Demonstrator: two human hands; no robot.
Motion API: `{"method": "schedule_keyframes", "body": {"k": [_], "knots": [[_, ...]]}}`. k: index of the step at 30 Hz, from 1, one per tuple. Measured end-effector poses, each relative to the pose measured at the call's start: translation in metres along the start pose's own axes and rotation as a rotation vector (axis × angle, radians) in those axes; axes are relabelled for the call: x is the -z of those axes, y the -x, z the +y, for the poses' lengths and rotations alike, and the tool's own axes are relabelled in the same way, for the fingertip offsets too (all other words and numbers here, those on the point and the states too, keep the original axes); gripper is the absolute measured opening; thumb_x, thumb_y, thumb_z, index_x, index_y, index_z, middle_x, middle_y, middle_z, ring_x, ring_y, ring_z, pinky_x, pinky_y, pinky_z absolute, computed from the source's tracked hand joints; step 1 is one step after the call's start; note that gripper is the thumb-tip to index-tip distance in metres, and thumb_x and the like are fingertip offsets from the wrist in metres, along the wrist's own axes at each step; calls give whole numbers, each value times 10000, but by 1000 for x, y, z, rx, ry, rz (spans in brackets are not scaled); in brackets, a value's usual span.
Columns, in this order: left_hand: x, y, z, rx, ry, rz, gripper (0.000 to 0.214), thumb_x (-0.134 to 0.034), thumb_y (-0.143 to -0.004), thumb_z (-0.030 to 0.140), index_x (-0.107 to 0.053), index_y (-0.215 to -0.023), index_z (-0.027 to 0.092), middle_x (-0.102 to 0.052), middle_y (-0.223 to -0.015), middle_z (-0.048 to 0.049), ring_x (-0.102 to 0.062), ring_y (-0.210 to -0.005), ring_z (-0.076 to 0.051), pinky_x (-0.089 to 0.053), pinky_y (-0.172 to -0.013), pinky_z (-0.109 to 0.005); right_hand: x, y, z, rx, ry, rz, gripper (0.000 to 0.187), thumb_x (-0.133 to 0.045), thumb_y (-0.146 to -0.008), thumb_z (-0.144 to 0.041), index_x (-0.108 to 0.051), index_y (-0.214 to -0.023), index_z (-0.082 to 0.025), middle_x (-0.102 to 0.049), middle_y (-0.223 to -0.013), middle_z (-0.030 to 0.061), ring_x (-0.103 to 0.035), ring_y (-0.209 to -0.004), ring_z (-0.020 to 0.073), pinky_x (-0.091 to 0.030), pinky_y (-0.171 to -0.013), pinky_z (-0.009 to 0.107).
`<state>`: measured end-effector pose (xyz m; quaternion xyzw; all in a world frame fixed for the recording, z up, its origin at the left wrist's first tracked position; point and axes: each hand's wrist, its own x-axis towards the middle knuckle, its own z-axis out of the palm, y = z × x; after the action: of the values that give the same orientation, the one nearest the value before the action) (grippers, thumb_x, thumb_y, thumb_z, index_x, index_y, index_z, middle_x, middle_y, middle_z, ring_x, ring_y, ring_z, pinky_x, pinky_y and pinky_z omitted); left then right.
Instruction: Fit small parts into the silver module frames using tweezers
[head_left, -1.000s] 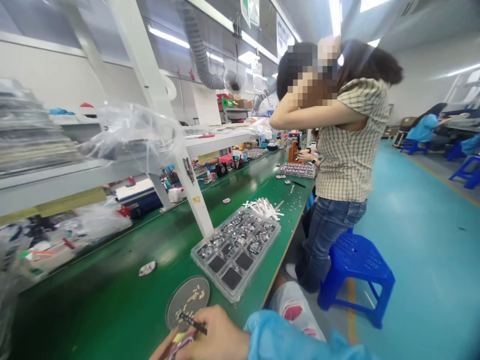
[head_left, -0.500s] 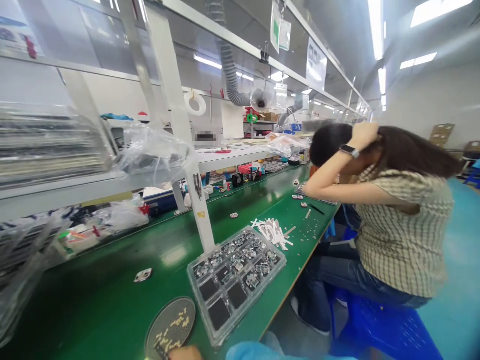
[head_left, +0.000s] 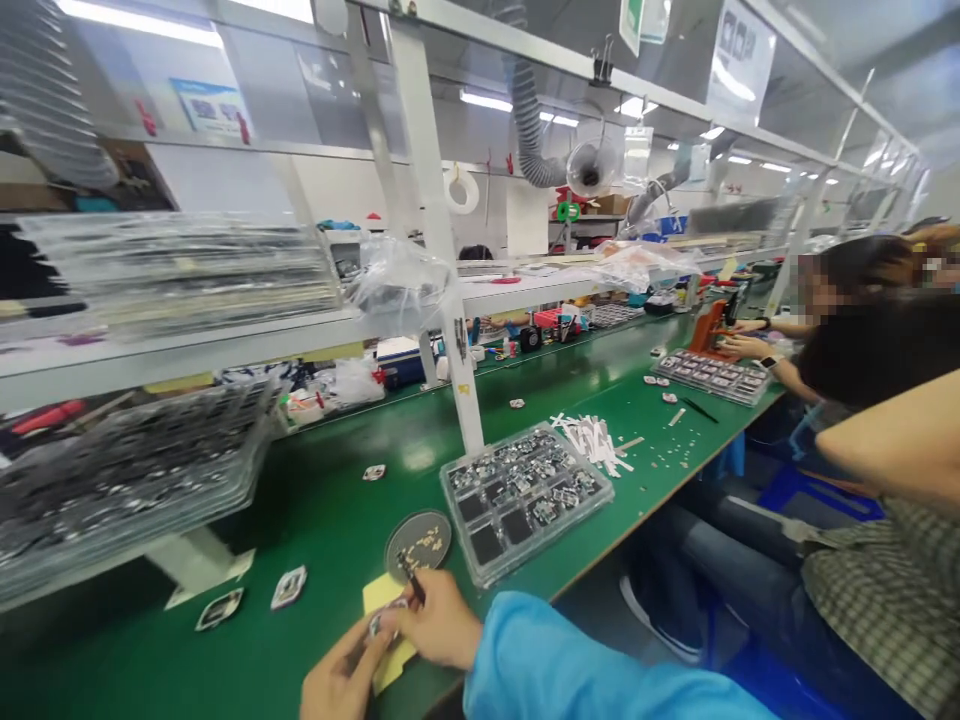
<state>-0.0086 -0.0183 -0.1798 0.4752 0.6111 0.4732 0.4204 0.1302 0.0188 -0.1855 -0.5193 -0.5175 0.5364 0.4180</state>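
My right hand (head_left: 439, 628), in a light blue sleeve, pinches dark tweezers (head_left: 411, 578) over a small part. My left hand (head_left: 339, 680) grips that small silvery part (head_left: 379, 622) from the other side, above a yellow pad (head_left: 386, 620) on the green bench (head_left: 330, 520). Just beyond my hands lies a round dark dish (head_left: 418, 538) with tiny pale pieces in it. To its right sits a clear compartment tray (head_left: 525, 495) with several small electronic parts.
Loose small parts (head_left: 289, 587) lie left of my hands. Stacked clear trays (head_left: 127, 470) fill the left shelf. A white post (head_left: 461, 360) stands behind the tray. White strips (head_left: 592, 440) lie further along. A seated person in a checked shirt (head_left: 870, 560) is close on my right; others work beyond.
The view has swung left and down, so both my hands with the tweezers and part show fully again. The person on the right has sat down and now fills the right edge.
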Motion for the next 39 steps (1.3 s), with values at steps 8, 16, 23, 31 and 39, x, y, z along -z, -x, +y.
{"method": "schedule_keyframes", "body": {"k": [8,16,23,31,39], "knots": [[0,5,-15,-105,271,-138,506,-800,-738,376,-699,-1130,73,-755,-1016,-151,-716,-871,-214,-558,-823,-287,9,14,12,174,-5,-115,407,-768,-757,-420,-711,-999,-98,-717,-939,72,-626,-855,174,-481,-800,283],[2,5,-24,-149,311,-187,428,-742,-816,341,-683,-1152,81,-743,-1034,-142,-697,-885,-191,-539,-863,-290,10,15,17,217,35,-140,469,-751,-772,-494,-735,-1010,-90,-739,-959,108,-661,-877,196,-487,-840,313],[-1,6,-32,-191,167,-144,404,-702,-847,401,-720,-1154,138,-732,-1043,-106,-660,-936,-208,-520,-838,-288,9,9,33,208,110,-57,408,-739,-773,-522,-653,-814,-126,-636,-722,22,-518,-649,130,-395,-622,244],[-5,10,-22,-101,80,-114,316,-657,-877,364,-742,-1091,148,-632,-737,-22,-506,-660,-116,-416,-628,-215,9,10,29,191,134,-64,380,-706,-813,-489,-558,-739,-147,-544,-684,-5,-456,-652,122,-346,-609,239],[-8,9,-21,-34,102,-109,305,-649,-891,389,-746,-1065,157,-706,-862,-57,-590,-754,-146,-460,-713,-239,6,9,24,130,116,-28,370,-687,-829,-470,-516,-719,-161,-507,-655,-19,-441,-636,117,-342,-602,239]]}}
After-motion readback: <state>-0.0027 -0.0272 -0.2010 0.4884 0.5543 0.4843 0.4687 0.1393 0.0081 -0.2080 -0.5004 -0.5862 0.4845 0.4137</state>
